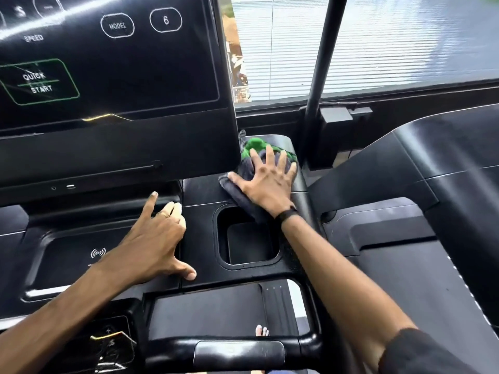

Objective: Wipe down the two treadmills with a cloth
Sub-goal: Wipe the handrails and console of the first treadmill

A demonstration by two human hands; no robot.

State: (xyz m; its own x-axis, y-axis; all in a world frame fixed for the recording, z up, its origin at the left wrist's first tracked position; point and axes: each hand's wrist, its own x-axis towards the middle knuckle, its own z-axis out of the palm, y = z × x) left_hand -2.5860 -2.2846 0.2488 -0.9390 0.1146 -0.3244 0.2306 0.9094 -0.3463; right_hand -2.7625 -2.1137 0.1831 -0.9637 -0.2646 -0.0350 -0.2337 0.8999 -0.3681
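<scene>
Nearest us, the front handlebar [237, 349] spans the console's near edge. Our left hand [154, 238] rests on the console tray [199, 255], fingers loosely spread and gripping nothing, likely bracing us. Our right hand [266, 182] presses flat, fingers splayed, on the grey-and-green cloth [252, 155] at the console's far right corner, beside the screen [108, 63], spreading pressure for wiping.

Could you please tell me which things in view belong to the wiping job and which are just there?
In the job:
cloth, pressed flat by the right hand
treadmill console
second treadmill
left hand, resting on the console

Just there:
window blinds
</scene>
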